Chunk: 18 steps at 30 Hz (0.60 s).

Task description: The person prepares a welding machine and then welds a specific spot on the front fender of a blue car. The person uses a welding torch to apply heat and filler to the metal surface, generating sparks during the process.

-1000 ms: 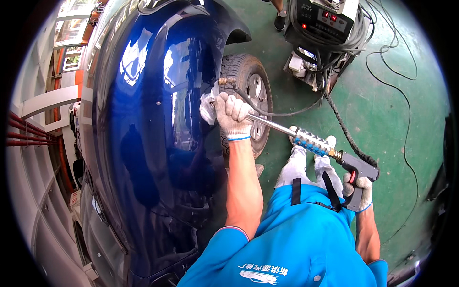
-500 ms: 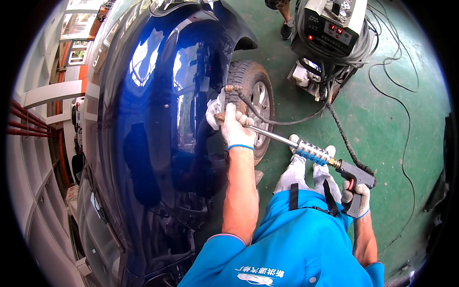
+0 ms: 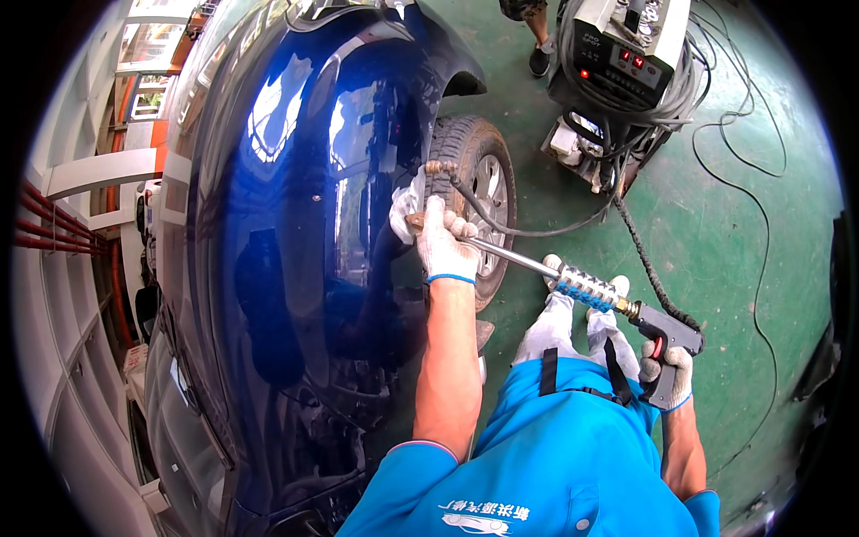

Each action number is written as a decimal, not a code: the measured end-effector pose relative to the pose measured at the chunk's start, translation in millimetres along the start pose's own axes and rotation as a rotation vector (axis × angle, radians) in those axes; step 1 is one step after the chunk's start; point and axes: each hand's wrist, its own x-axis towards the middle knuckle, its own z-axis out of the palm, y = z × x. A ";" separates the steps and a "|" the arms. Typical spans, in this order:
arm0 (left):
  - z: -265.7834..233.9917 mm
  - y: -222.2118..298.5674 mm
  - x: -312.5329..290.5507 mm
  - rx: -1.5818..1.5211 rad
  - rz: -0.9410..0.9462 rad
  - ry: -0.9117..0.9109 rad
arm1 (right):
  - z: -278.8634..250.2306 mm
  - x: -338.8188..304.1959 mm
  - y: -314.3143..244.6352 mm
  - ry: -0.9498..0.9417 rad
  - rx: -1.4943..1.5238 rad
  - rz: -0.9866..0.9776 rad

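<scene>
I read the left hand (image 3: 447,242), gloved, just above dial centre: fingers curled around the front end of the pistol-grip tool (image 3: 586,288), thumb extended toward 12 o'clock. The tool runs from there toward 4 o'clock, where the gloved right hand (image 3: 669,371) is closed around its handle, beside the red trigger (image 3: 659,347). I cannot tell whether a finger presses it.

Markings: the blue shirt (image 3: 537,447), at 6 o'clock, carries white lettering above a white car outline, cut off by the lower edge. The machine (image 3: 617,67), between 1 and 2 o'clock, shows pale panel print and lit red digits.

Visibility limits: the left glove covers part of the tool's front end; its contact with the white cloth-like material (image 3: 404,210) beside the blue car body (image 3: 268,224), at 9 o'clock, is unclear. At 1 o'clock, another person's leg (image 3: 540,31) is cut off.
</scene>
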 end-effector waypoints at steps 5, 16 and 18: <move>3.3 0.6 -3.7 -0.007 -0.017 0.014 | -2.8 3.3 -2.1 -0.062 -0.081 -0.006; 5.4 -7.2 -21.4 -0.055 0.036 0.021 | 5.5 -2.0 -3.1 0.013 0.001 -0.038; -15.8 -31.8 -29.9 -0.067 -0.064 -0.171 | 5.7 0.1 -5.6 -0.029 0.019 -0.007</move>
